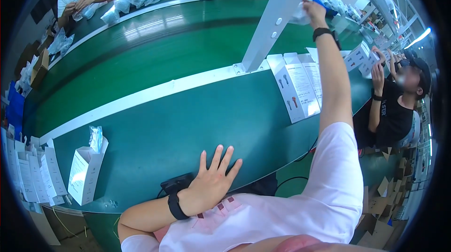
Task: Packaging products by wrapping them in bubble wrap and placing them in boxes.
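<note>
My left hand (215, 177) lies flat near the front edge of the green table (155, 130), fingers spread, holding nothing. My right arm stretches far out to the upper right, beyond the grey metal post. At its end, my right hand (314, 12) has its fingers closed on a clear plastic bag (299, 16); what is inside the bag cannot be made out. Close behind that hand is a blue bin (320, 2) heaped with similar bags. To the left on the table stands an open white carton (86, 173), tilted, with a shiny clear bag (96, 138) sticking out.
Printed flattened cartons (298, 87) lie under my right forearm. More white cartons (40, 172) stand at the left end. A grey post (275, 26) rises from the rail before the green conveyor belt (188, 41). A black object (176, 184) sits by my left wrist. Co-workers sit across and at right.
</note>
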Demonstrator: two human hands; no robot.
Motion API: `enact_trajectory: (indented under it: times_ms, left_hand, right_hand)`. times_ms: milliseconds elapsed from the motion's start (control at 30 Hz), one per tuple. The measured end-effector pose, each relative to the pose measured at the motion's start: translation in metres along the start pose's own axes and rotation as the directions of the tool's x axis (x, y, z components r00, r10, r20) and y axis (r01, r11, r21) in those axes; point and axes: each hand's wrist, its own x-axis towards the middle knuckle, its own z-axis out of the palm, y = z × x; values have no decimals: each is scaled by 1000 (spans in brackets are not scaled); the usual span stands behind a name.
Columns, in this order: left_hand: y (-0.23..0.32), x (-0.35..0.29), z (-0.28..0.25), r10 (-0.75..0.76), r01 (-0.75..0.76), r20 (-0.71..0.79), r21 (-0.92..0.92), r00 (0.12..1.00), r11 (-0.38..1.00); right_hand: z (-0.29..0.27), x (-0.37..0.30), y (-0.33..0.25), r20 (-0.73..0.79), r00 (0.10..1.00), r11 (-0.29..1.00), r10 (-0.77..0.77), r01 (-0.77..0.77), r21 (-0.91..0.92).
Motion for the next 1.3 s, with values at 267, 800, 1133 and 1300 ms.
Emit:
enact_trajectory:
  times_ms: [267, 800, 1133, 1300]
  left_hand:
    - [-20, -4, -16, -43, -70, -179, -581, 983, 811]
    - [26, -91, 2, -638, -646, -531, -760, 557, 68]
    - [9, -132, 26, -432, -315, -890, -456, 147, 833]
    - [5, -140, 22, -364, -276, -921, -390, 141, 879]
  right_hand:
    - [-123, -124, -229, 303, 871, 824, -387, 474, -311]
    - [-35, -423, -327, 558, 432, 701, -709, 345, 624]
    - [18, -490, -324, 525, 119, 385, -842, 815, 432]
    - [20, -493, -326, 498, 71, 345, -864, 804, 484]
